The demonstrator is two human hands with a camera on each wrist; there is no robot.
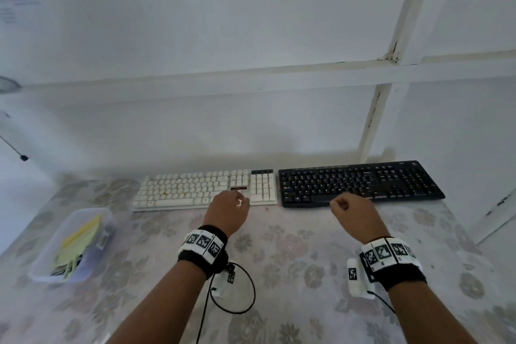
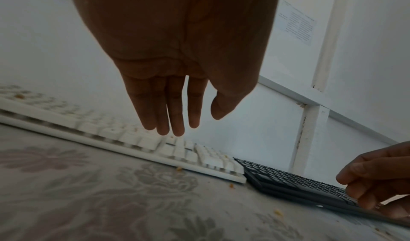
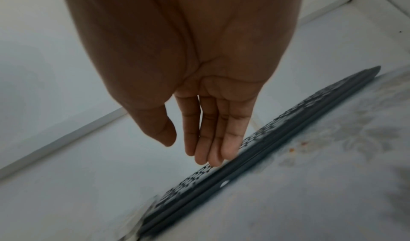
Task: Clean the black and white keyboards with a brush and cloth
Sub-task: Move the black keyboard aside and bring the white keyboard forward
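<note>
The white keyboard (image 1: 190, 190) (image 2: 111, 132) lies at the back of the table, with orange crumbs (image 1: 164, 192) among its keys. The black keyboard (image 1: 363, 181) (image 2: 288, 181) (image 3: 266, 143) sits flush to its right. My left hand (image 1: 237, 200) (image 2: 177, 122) hovers over the white keyboard's front right part, fingers straight and holding nothing. My right hand (image 1: 346, 204) (image 3: 199, 150) hangs over the black keyboard's front left edge, also holding nothing. A yellow cloth (image 1: 81, 240) lies in a clear plastic tub (image 1: 109, 220) at the left; something dark lies under it.
A floral tablecloth (image 1: 279, 260) covers the table, with a few crumbs (image 2: 179, 169) near the keyboards. A white wall with a wooden post (image 1: 374, 120) rises right behind them. A black cable (image 1: 245, 288) loops under my left wrist.
</note>
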